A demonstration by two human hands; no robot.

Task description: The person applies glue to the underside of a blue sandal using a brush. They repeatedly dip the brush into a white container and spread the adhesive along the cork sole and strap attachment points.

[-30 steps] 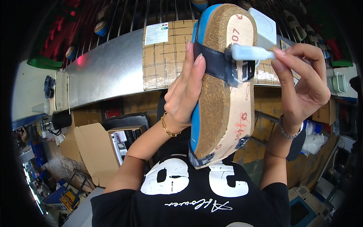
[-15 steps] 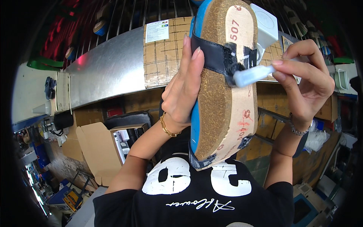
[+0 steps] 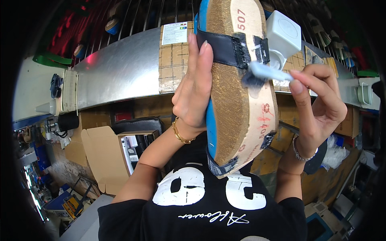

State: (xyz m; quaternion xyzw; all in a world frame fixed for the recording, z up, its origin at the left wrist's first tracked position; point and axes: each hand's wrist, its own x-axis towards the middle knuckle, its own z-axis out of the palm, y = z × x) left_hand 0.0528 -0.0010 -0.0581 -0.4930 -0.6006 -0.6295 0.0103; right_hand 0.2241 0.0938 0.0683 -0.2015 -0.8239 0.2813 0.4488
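Note:
A half-built sandal on a blue last (image 3: 212, 132) is held up with its underside facing me. Cork (image 3: 227, 96) covers its sides, a pale strip runs down the middle, and black straps (image 3: 219, 48) fold over onto it. My left hand (image 3: 191, 94) grips the last from the left, fingers along the strap. Pinched in my right hand (image 3: 321, 98) is a pale blue brush (image 3: 268, 72), blurred by motion. Its dark bristle end is over the pale strip just below the strap ends; whether it touches cannot be made out. The strap ends look dark and wet.
Behind the sandal a white plastic container (image 3: 284, 34) stands on cardboard (image 3: 173, 60) over a metal bench (image 3: 120, 66). Past the bench is a rack of bars (image 3: 148, 14) with more lasts. An open carton (image 3: 106, 160) with small boxes sits below left.
The brush has moved from the strap's lower edge down onto the pale strip, and my right hand has lowered. The sandal has tilted slightly, its top shifting left in view.

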